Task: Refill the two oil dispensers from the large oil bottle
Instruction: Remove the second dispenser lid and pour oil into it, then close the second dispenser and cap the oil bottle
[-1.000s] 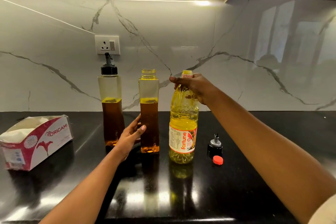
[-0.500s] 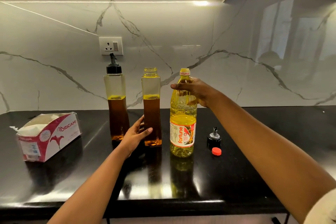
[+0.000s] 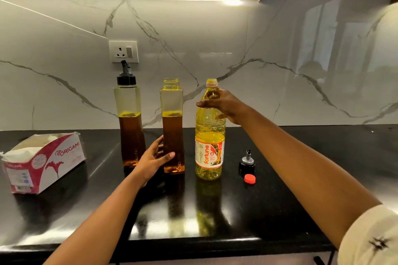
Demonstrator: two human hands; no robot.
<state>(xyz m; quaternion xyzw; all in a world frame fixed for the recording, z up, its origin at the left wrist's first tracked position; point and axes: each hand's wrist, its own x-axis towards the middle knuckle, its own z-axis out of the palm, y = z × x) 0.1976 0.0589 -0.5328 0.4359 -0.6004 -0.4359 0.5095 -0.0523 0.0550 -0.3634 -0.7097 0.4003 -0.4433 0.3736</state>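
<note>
1. While the person's right hand is clasping the upper shoulder of the large yellow plastic oil bottle, that bottle is standing uncapped on the glossy black countertop.
2. Their left hand is gripping the low part of the clear square open-necked dispenser, just left of the bottle and about half full of amber oil.
3. The matching clear dispenser with the black pourer top is waiting further left, capped.
4. A loose black pourer and a small red cap are lying on the right.
5. I reckon the first pour is being set up: the bottle is needing a lift and a slow tilt over that narrow neck.

Oil bottle fine print illegible.
</note>
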